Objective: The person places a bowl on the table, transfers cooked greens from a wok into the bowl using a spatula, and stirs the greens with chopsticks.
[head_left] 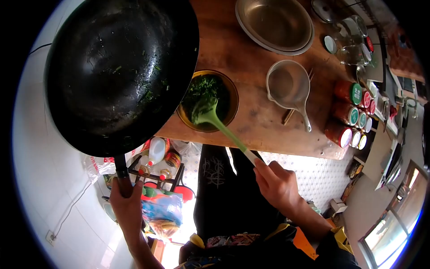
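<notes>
- White wall (67, 157) to the left, patterned floor (313, 179) below
- Scuffed wooden table (251, 127)
- Black wok (112, 80) was beside the bowl; left hand (127, 199) wrapped its handle, probably for steadiness
- Amber bowl (236, 99) of greens (208, 87) sat near the edge, handy
- Green spatula (225, 132) dipped in; right hand (277, 184) pinched its handle, likely for control

Chopsticks (288, 117) lie partly beneath that dipper (286, 84); nested metal basins (274, 22) sit beyond it, lidded jars (346, 113) to its right.
</notes>
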Motion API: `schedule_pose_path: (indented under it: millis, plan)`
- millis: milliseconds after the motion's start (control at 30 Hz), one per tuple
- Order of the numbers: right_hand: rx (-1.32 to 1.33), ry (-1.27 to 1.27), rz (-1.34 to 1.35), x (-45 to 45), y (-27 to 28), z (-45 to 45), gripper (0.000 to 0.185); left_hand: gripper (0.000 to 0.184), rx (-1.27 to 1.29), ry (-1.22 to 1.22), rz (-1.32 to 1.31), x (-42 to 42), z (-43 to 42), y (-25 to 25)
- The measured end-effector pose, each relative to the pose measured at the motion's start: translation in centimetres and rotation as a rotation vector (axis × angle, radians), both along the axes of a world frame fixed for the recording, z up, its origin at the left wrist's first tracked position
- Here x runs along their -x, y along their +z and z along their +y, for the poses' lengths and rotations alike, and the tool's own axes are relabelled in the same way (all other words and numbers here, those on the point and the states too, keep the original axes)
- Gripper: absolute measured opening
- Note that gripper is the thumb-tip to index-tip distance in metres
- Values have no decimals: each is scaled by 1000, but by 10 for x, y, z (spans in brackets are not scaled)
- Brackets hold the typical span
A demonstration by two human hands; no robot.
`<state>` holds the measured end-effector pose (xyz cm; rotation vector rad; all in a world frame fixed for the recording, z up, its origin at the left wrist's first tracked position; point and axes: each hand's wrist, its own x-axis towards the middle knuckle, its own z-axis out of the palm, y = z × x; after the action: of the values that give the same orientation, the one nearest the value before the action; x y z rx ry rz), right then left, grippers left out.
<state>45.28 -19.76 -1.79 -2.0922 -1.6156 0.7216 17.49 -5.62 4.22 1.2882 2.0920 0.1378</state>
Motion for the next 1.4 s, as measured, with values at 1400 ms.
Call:
schedule_pose_path:
  millis: [1400]
  plan:
    - [253, -197, 833, 63, 70, 246, 32, 16, 272, 280, -674, 90, 83, -26]
